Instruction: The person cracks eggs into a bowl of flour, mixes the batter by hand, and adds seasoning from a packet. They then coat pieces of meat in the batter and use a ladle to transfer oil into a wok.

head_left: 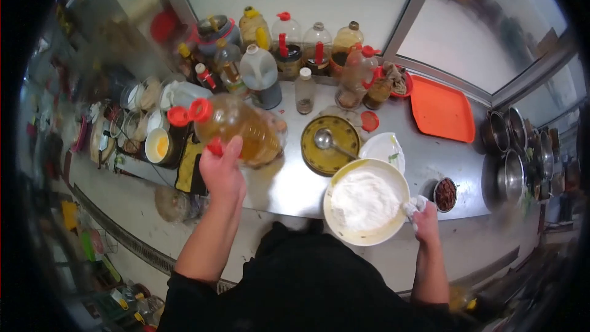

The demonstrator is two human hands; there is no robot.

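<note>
A person's left hand (222, 169) has its grip closed round the red handle of a tilted jug (249, 134) of amber liquid over the metal bench (270, 193); the right hand (424, 218) meets the rim of a bowl (369, 238) of white powder (365, 198) at the bench's front edge, its grip too unclear to tell.

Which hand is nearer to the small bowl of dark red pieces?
Right. The right hand is just left of that small bowl; the left hand is much farther left, holding a bottle.
</note>
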